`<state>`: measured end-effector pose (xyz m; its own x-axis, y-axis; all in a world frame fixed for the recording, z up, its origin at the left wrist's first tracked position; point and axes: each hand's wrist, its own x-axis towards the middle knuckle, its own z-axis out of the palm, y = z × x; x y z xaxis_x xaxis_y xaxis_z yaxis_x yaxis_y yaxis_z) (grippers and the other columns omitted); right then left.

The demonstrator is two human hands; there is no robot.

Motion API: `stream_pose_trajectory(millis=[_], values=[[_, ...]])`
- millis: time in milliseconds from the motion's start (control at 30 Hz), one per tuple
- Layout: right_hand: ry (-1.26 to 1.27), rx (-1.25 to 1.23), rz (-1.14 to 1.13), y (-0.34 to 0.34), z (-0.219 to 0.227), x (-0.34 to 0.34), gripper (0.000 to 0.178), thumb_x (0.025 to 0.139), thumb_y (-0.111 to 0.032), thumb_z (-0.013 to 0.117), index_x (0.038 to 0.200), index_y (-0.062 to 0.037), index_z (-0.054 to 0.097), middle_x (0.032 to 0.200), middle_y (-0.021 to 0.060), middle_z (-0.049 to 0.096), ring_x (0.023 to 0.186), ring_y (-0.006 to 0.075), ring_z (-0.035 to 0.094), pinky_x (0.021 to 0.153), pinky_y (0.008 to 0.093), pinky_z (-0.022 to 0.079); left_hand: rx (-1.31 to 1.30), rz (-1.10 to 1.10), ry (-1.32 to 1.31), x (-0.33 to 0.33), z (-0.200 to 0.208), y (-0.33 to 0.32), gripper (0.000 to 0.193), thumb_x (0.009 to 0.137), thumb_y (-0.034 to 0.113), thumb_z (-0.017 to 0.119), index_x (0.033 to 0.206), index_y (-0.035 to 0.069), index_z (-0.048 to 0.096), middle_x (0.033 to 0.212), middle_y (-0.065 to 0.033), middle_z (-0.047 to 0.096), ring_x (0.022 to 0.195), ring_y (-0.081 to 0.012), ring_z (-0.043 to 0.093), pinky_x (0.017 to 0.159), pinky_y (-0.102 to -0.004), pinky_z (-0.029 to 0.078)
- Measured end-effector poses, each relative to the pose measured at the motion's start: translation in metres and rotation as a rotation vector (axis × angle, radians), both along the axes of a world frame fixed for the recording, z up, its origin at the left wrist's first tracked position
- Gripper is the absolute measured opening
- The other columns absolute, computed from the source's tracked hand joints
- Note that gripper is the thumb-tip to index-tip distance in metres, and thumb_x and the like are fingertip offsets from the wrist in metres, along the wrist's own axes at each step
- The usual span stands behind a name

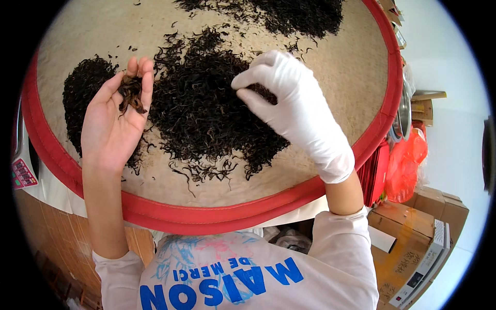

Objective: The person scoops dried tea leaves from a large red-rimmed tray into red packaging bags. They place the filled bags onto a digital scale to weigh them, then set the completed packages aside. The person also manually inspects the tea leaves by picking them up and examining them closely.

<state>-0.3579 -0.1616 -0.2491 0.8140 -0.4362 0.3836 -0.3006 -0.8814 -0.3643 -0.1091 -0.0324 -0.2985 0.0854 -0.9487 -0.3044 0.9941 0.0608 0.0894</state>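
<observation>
My left hand is bare and turned palm up, with its fingers curled around a small clump of brown, twisted tea leaves. My right hand wears a white glove. Its thumb and forefinger come together in a pinch above the right side of a large pile of dark, curly tea leaves; anything between the fingertips is too small to make out. Beyond my left hand lies a smaller dark tea pile, partly hidden by that hand. The piles rest on a round, pale woven tray with a red cloth rim.
Another dark tea pile sits at the tray's far side. A scale with a red keypad stands at the left. To the right are a red plastic bag, cardboard boxes and a metal bowl.
</observation>
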Motion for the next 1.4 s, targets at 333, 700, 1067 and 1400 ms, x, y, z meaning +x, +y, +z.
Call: stream_pose_trajectory(millis=[333,700,1067,1400], values=[[0.131,0.069,-0.050,0.019,-0.028,0.012,0.012,0.073,-0.012,0.073,0.081,-0.0085,0.066,0.081,0.0072,0.058,0.077,0.0255,0.058,0.067,0.0369,0.048,-0.004,-0.009,0.010,-0.003,0.004,0.000,0.026,0.101,0.005,0.039,0.117,-0.009,0.054,0.119,-0.0181,0.057,0.119,-0.0272,0.054,0.103,-0.0362,0.049],[-0.315,1.693,0.033,0.000,0.009,-0.001,0.023,0.096,-0.014,0.054,0.111,0.0019,0.061,0.108,0.0158,0.067,0.092,0.0227,0.068,0.083,0.0306,0.053,0.122,-0.031,-0.086,-0.020,0.008,-0.002,0.028,0.101,0.010,0.039,0.115,-0.010,0.051,0.116,-0.0196,0.057,0.114,-0.0278,0.058,0.100,-0.0357,0.051],[-0.302,1.682,-0.081,0.005,0.014,0.004,0.029,0.097,-0.018,0.054,0.117,0.0029,0.060,0.106,0.0149,0.067,0.094,0.0235,0.067,0.086,0.0313,0.053,0.151,-0.040,-0.096,-0.021,0.008,-0.002,0.026,0.101,0.010,0.040,0.117,-0.006,0.053,0.118,-0.0160,0.058,0.114,-0.0250,0.058,0.100,-0.0345,0.052],[-0.237,0.750,-0.096,0.008,0.011,0.008,0.014,0.083,-0.010,0.072,0.096,-0.0058,0.072,0.111,0.0112,0.066,0.110,0.0217,0.059,0.097,0.0324,0.044,0.148,-0.126,-0.196,-0.038,0.013,-0.004,0.030,0.101,0.014,0.040,0.115,-0.009,0.053,0.115,-0.0187,0.057,0.112,-0.0279,0.058,0.099,-0.0357,0.052]])
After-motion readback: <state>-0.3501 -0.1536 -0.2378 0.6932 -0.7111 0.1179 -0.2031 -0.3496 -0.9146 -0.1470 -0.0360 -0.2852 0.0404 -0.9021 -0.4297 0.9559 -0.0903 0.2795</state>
